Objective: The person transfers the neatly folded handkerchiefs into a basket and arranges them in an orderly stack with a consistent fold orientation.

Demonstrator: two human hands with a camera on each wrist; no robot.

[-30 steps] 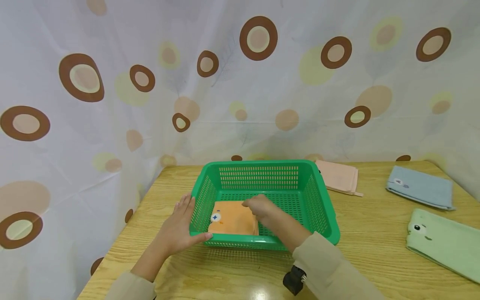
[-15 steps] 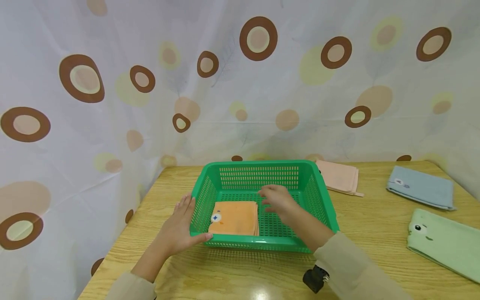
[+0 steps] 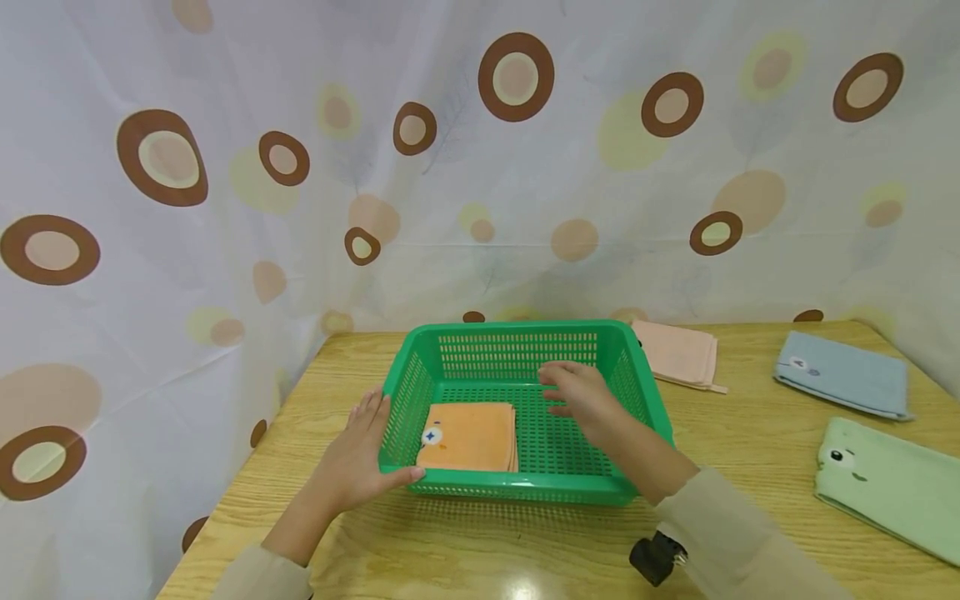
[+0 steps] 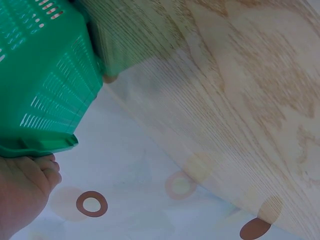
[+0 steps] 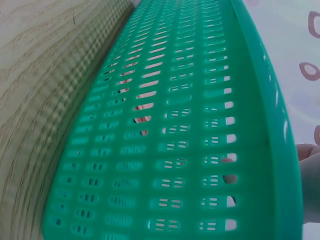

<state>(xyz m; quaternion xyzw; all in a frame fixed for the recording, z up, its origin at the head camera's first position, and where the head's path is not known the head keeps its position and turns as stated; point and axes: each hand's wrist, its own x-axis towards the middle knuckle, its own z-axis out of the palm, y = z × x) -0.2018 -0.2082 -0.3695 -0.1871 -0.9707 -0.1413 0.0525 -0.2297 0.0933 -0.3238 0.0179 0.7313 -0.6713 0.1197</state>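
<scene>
A folded orange towel (image 3: 471, 437) with a small face lies flat in the left part of a green plastic basket (image 3: 525, 480). My left hand (image 3: 352, 462) rests on the basket's near left corner, its fingers along the left rim and its thumb on the front rim. Over the basket's right half hovers my right hand (image 3: 581, 402), fingers loosely bent, holding nothing and apart from the towel. In the left wrist view, part of the left hand (image 4: 30, 182) shows at the basket's rim. The right wrist view is mostly filled by the basket's slotted wall (image 5: 165, 120).
A folded pink towel (image 3: 678, 353) lies behind the basket's right side. Farther right are a blue towel (image 3: 843, 375) and a green towel (image 3: 892, 483). All stand on a wooden table (image 3: 450, 550) with a patterned curtain (image 3: 465, 167) behind and at the left.
My right hand has drawn off the orange towel and moved right and slightly up, over the basket's right half. The left hand, the basket and the towels have stayed put.
</scene>
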